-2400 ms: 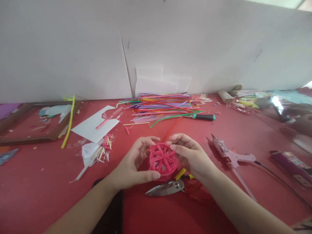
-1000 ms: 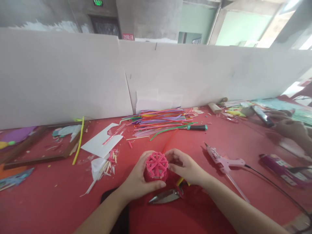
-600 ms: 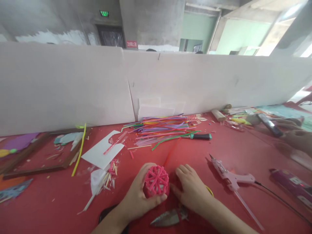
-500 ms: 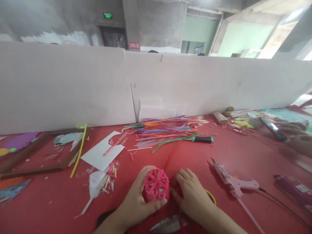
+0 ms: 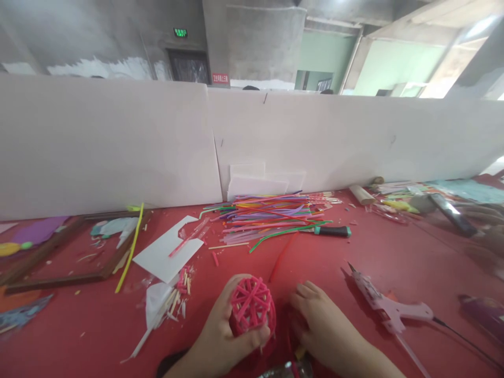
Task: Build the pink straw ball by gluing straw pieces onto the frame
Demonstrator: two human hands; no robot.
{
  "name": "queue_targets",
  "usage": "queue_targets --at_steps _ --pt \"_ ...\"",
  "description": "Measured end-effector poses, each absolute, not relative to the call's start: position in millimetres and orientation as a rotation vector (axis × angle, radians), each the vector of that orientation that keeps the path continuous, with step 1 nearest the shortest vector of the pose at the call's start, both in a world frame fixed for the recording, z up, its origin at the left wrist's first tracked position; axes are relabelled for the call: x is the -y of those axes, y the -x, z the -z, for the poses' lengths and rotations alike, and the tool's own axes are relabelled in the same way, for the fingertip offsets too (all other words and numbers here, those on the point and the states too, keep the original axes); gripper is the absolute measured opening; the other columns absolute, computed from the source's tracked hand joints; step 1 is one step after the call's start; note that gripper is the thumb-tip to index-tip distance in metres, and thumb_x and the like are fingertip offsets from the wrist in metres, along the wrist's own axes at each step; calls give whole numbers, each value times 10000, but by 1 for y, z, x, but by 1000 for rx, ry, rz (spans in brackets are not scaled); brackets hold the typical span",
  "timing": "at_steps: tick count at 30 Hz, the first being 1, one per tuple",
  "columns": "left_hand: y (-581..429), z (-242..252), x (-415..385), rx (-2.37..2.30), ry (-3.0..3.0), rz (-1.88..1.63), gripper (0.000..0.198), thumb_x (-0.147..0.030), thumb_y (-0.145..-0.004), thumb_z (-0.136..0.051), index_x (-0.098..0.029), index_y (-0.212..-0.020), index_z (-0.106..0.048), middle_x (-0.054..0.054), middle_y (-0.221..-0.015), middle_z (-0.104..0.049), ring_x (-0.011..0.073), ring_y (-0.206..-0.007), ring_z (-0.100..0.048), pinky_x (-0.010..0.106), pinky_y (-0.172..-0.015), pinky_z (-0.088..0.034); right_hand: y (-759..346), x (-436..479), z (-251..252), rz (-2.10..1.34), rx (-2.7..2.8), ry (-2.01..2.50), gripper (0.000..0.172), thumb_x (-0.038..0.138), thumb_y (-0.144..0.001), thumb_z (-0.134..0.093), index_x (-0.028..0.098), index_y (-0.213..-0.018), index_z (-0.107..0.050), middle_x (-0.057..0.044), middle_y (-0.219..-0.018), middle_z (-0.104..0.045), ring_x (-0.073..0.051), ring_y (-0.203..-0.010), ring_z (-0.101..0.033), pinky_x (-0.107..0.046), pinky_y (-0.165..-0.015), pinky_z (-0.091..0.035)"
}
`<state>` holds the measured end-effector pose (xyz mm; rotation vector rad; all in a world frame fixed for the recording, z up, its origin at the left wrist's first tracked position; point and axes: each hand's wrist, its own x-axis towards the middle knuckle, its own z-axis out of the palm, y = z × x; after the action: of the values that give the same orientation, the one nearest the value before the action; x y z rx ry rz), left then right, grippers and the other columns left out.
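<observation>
A pink openwork round object [image 5: 252, 304], its top crossed by pink strips, is gripped between the thumb and fingers of my left hand [image 5: 224, 328]. Just right of it, my right hand [image 5: 321, 320] rests low over the red table [image 5: 236, 268] with curled fingers. What those fingers hold, if anything, is hidden. Something shiny [image 5: 279, 370] lies below the hands at the bottom edge. A red strip [image 5: 281, 257] lies beyond them. Further back are a pile of coloured strips [image 5: 268, 212] and a knife with a black and green handle [image 5: 333, 231].
At right lie a pink glue gun [image 5: 384, 304] and a purple object [image 5: 482, 312], with another person's blurred hand [image 5: 494, 239] beyond. At left are white paper [image 5: 167, 260], a yellow strip [image 5: 132, 247], scraps and a brown frame [image 5: 59, 283]. A white partition [image 5: 315, 136] stands behind.
The pink object is tilted a little differently in my left hand. My right hand has shifted slightly right, away from it. The yellow ring beside my right wrist is no longer visible. The view has shifted slightly.
</observation>
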<state>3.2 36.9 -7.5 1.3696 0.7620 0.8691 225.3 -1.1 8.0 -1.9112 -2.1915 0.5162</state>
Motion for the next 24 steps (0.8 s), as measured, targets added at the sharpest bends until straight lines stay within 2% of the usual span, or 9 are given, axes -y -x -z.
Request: queue_targets --at_steps 2,5,8,13,18,21,24 --pt "-5 3 -33 -787 -1318 -883 630 -439 -694 -854 -275 -1229 -567 64 -1092 -677 252 -971 -670 360 -867 -567 -234 -1 -6 -511 2301 1759 287 35 -747 -511 221 -866 -695 -44 -943 -676 -203 -902 -580 -319 -816 -379" --pt "-8 -2 -29 -856 -1235 -912 678 -501 -654 -870 -235 -1213 -593 76 -1048 -700 235 -921 -675 344 -859 -563 -242 -5 -2 -441 2418 1692 200 88 -819 -524 209 -817 -683 -52 -910 -655 -213 -888 -559 -336 -796 -374" --pt "-11 -6 -27 -938 -1148 -970 735 -550 -617 -881 -202 -1208 -616 92 -1031 -728 235 -929 -679 316 -859 -559 -244 -9 -1 -382 2543 1618 135 106 -791 -562 192 -782 -665 -60 -909 -653 -219 -893 -557 -337 -795 -381" --pt "-12 -13 -28 -1016 -1025 -1015 639 -580 -580 -888 -171 -1033 -697 38 -757 -689 191 -706 -642 283 -664 -571 -253 -24 -19 -329 2593 1681 127 91 -699 -602 175 -776 -659 -57 -837 -674 -187 -783 -580 -293 -712 -396" --pt "-12 -15 -30 -1064 -1001 -1109 548 -573 -551 -899 -172 -881 -724 23 -684 -675 188 -654 -640 288 -641 -577 -279 -56 -38 -184 2444 1866 167 55 -784 -522 163 -756 -646 -69 -797 -686 -176 -739 -603 -278 -672 -400" --pt "-14 -12 -29 -1056 -1025 -1157 568 -554 -555 -899 -178 -947 -736 56 -775 -733 234 -748 -688 322 -720 -591 -283 -78 -43 -124 2444 1865 173 52 -821 -544 156 -726 -644 -85 -817 -701 -185 -794 -637 -281 -720 -442" --pt "-15 -8 -27 -1041 -984 -1133 683 -515 -544 -919 -197 -1111 -709 65 -846 -753 246 -786 -703 341 -752 -589 -273 -104 -47 -77 2457 1809 152 109 -912 -549 145 -842 -680 -86 -919 -714 -190 -912 -661 -308 -832 -495"
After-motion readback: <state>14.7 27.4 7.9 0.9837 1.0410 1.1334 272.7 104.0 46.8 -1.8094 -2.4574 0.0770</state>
